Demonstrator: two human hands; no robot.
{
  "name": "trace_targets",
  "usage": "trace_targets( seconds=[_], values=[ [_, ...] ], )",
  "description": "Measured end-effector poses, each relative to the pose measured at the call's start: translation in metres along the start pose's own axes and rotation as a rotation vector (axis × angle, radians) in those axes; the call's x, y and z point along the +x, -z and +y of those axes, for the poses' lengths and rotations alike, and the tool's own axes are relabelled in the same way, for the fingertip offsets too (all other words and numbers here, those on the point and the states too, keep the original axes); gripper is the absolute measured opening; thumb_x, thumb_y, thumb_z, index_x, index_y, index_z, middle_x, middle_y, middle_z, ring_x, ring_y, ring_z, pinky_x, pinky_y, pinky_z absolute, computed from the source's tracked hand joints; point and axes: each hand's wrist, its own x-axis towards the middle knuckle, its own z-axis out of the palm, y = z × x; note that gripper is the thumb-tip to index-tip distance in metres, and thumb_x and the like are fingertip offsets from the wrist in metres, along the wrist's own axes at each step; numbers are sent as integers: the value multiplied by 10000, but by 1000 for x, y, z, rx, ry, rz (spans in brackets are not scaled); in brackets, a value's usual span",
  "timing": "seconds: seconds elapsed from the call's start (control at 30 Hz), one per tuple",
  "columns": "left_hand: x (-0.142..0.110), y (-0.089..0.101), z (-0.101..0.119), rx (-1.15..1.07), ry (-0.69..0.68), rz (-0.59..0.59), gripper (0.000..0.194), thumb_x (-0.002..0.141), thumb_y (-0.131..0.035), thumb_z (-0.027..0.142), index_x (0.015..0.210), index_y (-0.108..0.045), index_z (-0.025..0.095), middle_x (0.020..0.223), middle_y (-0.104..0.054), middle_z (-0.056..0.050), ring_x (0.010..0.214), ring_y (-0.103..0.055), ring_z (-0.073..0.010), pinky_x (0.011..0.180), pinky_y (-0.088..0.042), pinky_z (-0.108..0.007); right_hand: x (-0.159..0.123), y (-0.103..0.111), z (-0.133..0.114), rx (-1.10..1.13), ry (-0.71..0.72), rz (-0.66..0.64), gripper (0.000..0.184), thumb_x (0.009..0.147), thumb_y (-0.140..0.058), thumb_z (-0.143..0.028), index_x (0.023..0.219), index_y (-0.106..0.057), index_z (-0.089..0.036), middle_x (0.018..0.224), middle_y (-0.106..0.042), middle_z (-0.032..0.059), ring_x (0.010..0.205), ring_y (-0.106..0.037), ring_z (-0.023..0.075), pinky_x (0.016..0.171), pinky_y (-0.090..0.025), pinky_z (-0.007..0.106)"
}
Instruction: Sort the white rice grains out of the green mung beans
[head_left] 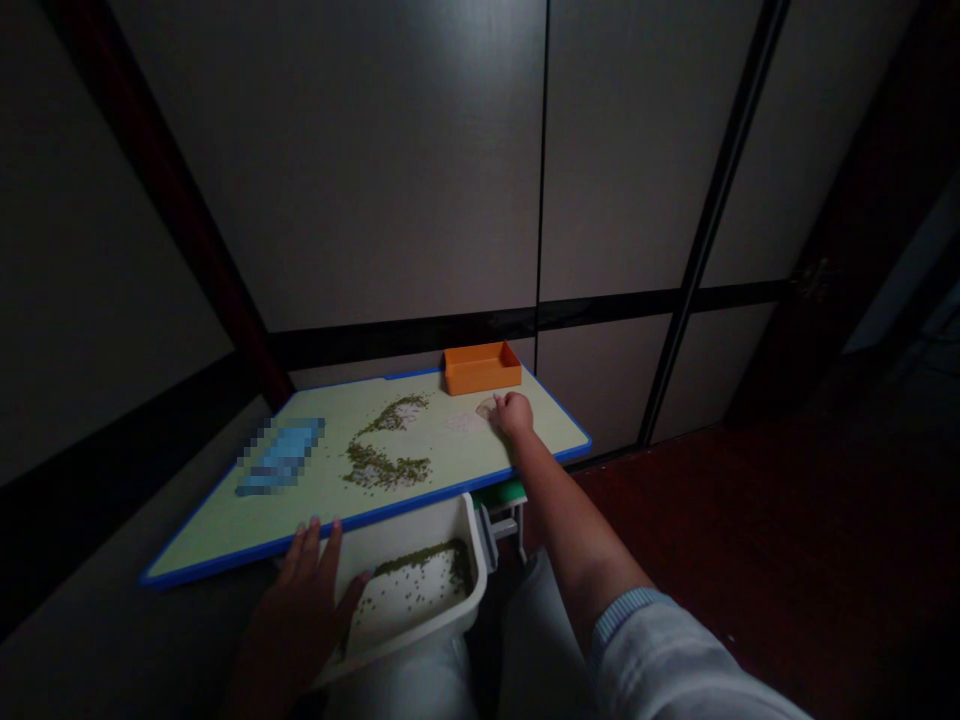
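Observation:
My right hand [514,414] is closed at the right part of the pale green table top [450,475], by a small pale brownish thing [486,408]; what its fingers hold, if anything, I cannot make out. A thin patch of pale grains [463,423] lies just left of it. Farther left are small green beans [382,467], like mung beans, spread in a curved heap with pale grains among them. My left hand [309,575] is open, fingers spread, at the table's front edge over the white bin [474,585]. More green beans [431,555] lie in that bin.
An orange open box [484,372] stands at the table's back right edge. A blurred-out blue thing [283,455] lies at the left. The panelled wall [405,180] rises right behind the table. The bin sits below the front edge, at my lap.

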Motion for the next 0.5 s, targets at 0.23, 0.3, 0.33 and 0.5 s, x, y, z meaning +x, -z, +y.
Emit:
trace_targets(
  seconds=[0.23, 0.3, 0.33, 0.5],
  values=[
    [1, 5, 4, 39, 8, -2, 757, 790, -346, 603, 1319, -403, 64, 1393, -415, -249, 1335, -338, -352, 954, -448, -465, 0, -3, 4, 74, 54, 43, 328, 863, -490, -375, 629, -577, -163, 649, -598, 54, 539, -426, 120, 520, -255, 252],
    [0, 5, 5, 53, 13, 19, 740, 789, -361, 591, 1312, -416, 71, 1388, -424, -245, 1322, -361, -350, 947, -454, -455, 1, -4, 6, 99, 66, 66, 334, 879, -449, -369, 638, -562, -168, 631, -582, 43, 533, -420, 123, 519, -262, 252],
    [0, 6, 7, 59, 17, 28, 726, 790, -368, 580, 1309, -422, 75, 1388, -426, -243, 1318, -368, -347, 933, -464, -445, 1, -4, 7, 110, 72, 79, 346, 889, -422, -376, 643, -552, -171, 627, -576, 38, 533, -417, 126, 519, -264, 251],
    [0, 10, 14, 87, 33, 51, 703, 780, -415, 560, 1313, -422, 103, 1391, -432, -224, 1310, -386, -335, 863, -501, -407, 2, -2, 10, 150, 104, 104, 380, 907, -341, -393, 632, -495, -180, 617, -563, 35, 544, -434, 136, 513, -265, 247]
  ],
)
